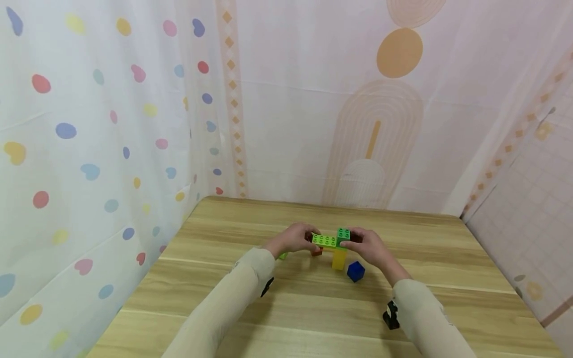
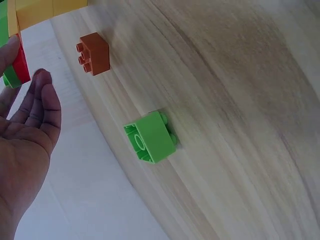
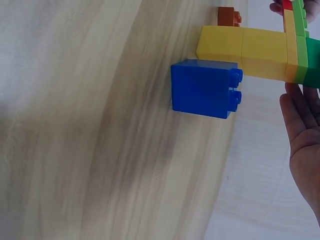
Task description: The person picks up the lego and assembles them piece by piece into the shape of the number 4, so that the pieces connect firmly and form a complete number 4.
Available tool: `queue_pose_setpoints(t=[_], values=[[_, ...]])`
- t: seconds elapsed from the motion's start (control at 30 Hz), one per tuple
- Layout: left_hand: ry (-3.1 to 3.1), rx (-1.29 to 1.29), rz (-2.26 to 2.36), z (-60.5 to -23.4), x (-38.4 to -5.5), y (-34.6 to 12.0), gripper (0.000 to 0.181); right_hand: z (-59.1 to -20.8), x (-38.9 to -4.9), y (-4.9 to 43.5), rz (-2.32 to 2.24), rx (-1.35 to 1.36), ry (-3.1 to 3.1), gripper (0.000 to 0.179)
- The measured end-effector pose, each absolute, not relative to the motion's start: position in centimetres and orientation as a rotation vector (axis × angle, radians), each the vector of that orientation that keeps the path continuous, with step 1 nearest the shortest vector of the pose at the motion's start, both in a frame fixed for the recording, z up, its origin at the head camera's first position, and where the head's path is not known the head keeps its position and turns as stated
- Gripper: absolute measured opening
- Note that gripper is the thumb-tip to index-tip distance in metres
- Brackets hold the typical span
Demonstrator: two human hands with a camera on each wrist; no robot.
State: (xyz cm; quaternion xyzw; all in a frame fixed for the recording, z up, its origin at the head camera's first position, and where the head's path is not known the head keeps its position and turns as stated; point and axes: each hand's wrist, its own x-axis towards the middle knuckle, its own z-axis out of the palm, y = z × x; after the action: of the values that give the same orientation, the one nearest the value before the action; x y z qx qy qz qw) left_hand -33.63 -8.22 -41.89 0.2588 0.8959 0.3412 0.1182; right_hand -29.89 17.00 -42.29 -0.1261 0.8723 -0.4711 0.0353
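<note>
A toy-brick structure stands on the table, with stacked yellow bricks (image 3: 265,52) as its column. Across its top lies a long light green brick (image 1: 323,240), over a yellow-orange and red layer. A dark green brick (image 1: 343,234) sits on the right end. My left hand (image 1: 296,237) pinches the overhanging left end between thumb and fingers, the thumb on the red piece (image 2: 21,65). On the other side my right hand (image 1: 370,245) grips the dark green brick, thumb in front and fingers mostly hidden behind it.
A blue brick (image 1: 355,271) lies just right of the yellow column. Beneath the overhang is an orange-red brick (image 2: 95,54). A loose light green brick (image 2: 151,137) lies on its side near the left hand. Patterned curtains surround the wooden table (image 1: 304,318).
</note>
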Motion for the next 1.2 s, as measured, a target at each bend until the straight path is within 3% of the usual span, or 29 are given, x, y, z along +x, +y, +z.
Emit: queue_pose_setpoints(t=[0.1, 0.2, 0.6, 0.9, 1.2], values=[[2.647, 0.719, 1.014, -42.1, -33.3, -8.9, 0.060, -42.4, -29.6, 16.9, -1.466, -0.373, 2.683, 0.046], [2.677, 0.668, 1.084, -42.4, -33.0, -9.9, 0.066, -42.5, -29.4, 16.8, -1.468, -0.365, 2.712, 0.043], [2.733, 0.640, 1.333, -43.2, -30.8, -11.2, 0.042, -43.1, -29.0, 16.5, -1.502, -0.311, 2.785, 0.035], [2.712, 0.668, 1.439, -45.3, -27.2, -7.3, 0.033, -42.9, -28.8, 15.8, -1.459, -0.280, 2.843, 0.038], [2.634, 0.570, 1.636, -47.7, -23.9, -0.9, 0.044, -43.3, -28.5, 15.6, -1.524, -0.241, 2.832, 0.035]])
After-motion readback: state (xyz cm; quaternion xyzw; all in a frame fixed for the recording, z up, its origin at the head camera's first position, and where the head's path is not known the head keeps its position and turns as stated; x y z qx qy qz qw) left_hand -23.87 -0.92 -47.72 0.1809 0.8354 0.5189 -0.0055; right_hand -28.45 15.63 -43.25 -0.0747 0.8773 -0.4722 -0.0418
